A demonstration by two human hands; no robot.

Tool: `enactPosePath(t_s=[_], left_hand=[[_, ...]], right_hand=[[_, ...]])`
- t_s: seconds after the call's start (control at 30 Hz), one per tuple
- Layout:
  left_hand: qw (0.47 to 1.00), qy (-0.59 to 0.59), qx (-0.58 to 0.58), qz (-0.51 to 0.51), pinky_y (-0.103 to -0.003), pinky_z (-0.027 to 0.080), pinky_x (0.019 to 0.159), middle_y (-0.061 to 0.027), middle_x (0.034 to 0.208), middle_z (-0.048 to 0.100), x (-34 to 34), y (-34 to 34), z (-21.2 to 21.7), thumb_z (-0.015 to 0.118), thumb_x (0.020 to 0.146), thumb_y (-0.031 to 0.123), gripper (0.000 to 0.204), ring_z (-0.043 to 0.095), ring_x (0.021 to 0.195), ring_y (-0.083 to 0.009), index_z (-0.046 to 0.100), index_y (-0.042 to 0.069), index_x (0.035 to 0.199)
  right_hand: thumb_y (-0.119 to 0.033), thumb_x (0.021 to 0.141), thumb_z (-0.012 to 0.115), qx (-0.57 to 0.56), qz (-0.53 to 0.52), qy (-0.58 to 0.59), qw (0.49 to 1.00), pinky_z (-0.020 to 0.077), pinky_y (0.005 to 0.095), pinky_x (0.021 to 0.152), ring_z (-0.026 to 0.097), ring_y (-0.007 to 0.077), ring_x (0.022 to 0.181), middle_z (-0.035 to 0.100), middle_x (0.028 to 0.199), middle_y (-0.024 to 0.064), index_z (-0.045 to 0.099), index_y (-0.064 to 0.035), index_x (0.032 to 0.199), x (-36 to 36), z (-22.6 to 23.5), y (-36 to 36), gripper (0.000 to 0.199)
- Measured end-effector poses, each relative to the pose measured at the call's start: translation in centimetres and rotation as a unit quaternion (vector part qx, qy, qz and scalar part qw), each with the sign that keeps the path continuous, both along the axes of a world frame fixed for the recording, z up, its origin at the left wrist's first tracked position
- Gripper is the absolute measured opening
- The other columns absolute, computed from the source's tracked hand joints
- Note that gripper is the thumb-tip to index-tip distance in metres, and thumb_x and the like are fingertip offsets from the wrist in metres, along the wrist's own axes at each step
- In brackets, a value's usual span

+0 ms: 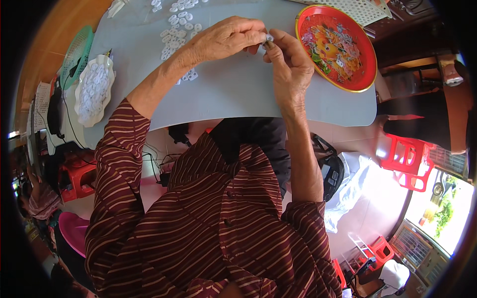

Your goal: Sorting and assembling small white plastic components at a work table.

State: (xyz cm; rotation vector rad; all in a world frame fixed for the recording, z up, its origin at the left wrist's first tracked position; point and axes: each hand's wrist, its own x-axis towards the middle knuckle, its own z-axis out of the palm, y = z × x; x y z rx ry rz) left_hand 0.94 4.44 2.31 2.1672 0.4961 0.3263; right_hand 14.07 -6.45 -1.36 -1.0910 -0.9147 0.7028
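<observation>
My left hand [231,38] and my right hand [293,62] meet over the far part of the grey table [223,99]. Both are closed in a pinch, fingertips almost touching. Between them shows a small whitish piece [269,37], with a small dark, metallic-looking bit beside it in my right fingers. My left fingertips press at the whitish piece; its exact kind is too small to make out. Several small white oval pieces [174,39] lie scattered left of my left hand. Right of my right hand stands a round red tray [368,64] holding many small metallic bits over a printed floral picture.
A white scalloped dish [82,115] heaped with small white pieces sits at the table's left, by a green mesh basket [78,52]. A white perforated basket [357,11] stands beyond the red tray. Red plastic stools [79,176] are on the floor; a person sits far left.
</observation>
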Motion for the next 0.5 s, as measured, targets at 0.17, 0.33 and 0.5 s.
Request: enactPosePath(t_s=[0.17,0.33,0.5], left_hand=[[0.994,-0.084,-0.032,0.064,-0.028,0.044,0.065,-0.0061,0.072,0.054,0.1,-1.5,-1.3,0.048,0.095,0.029,0.031,0.052,0.068,-0.0148,0.056,-0.001,0.096],[0.978,-0.135,0.014,0.159,-0.029,0.045,0.068,-0.0093,0.076,0.058,0.1,-2.7,-1.8,0.047,0.096,0.03,0.034,0.054,0.071,-0.0176,0.057,-0.002,0.102],[0.987,-0.084,0.018,0.139,-0.033,0.046,0.069,-0.0131,0.081,0.061,-0.3,-2.2,-1.9,0.048,0.094,0.027,0.031,0.057,0.074,-0.0243,0.057,-0.001,0.105]], right_hand=[[-0.003,0.086,0.061,-0.011,0.015,0.001,1.0,0.0467,0.0199,0.064,0.055,0.0067,0.069,0.062,0.082,0.0018,0.061,0.0008,0.107,0.1,0.1,0.0,0.021],[-0.003,0.084,0.064,-0.024,0.038,-0.012,0.999,0.048,0.0211,0.065,0.056,0.0078,0.07,0.061,0.082,0.0028,0.059,0.0004,0.111,-0.4,0.4,-0.2,0.027],[0.002,0.077,0.069,-0.017,0.043,-0.039,0.998,0.0497,0.0221,0.068,0.058,0.0093,0.073,0.061,0.087,0.0045,0.058,0.0007,0.11,-0.7,-0.2,0.1,0.035]])
